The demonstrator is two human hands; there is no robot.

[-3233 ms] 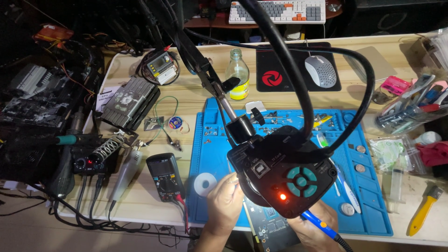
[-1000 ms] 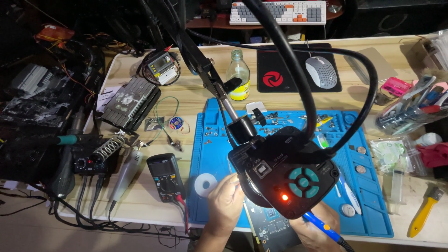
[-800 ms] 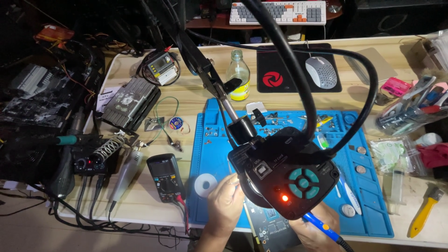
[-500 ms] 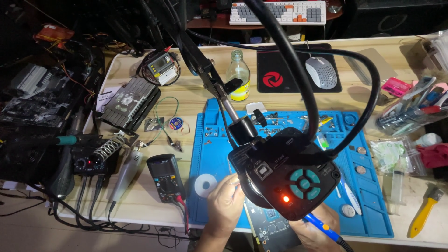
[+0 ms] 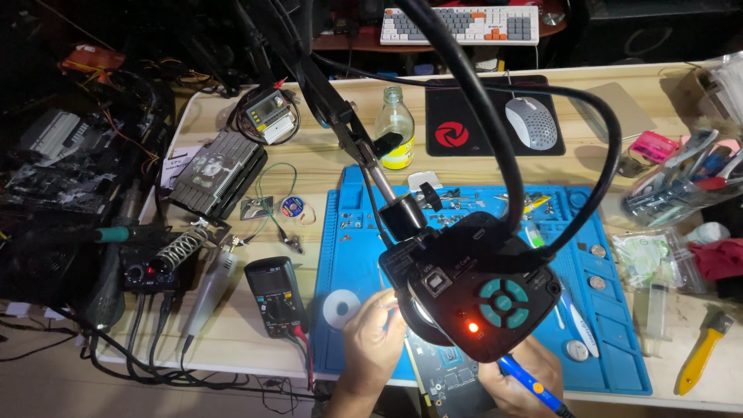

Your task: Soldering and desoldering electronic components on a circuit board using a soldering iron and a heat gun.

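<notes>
Low down, gripped a blue-handled soldering iron (image 5: 531, 385) in the right hand (image 5: 517, 378), fingers closed round the handle. Ran its long axis slantwise, from the wrist side up and inward toward the dark circuit board (image 5: 453, 377) lying just left of that hand. Kept the tip out of sight under the black magnifier head (image 5: 484, 298) (so contact with the board could not be told). Brought the left hand (image 5: 373, 348) in from the board's other side, fingers curled narrow at its edge; could not tell whether anything was pinched there. Was the nearer of the two to the board's left edge. Beyond both hands, spread a blue work mat (image 5: 352, 255) over a wooden surface (image 5: 325, 162). Left of the left hand, stood a black multimeter (image 5: 275, 294); just above its knuckles, lay a white tape roll (image 5: 340, 307). Farther off, showed dark, cluttered room edges.
</notes>
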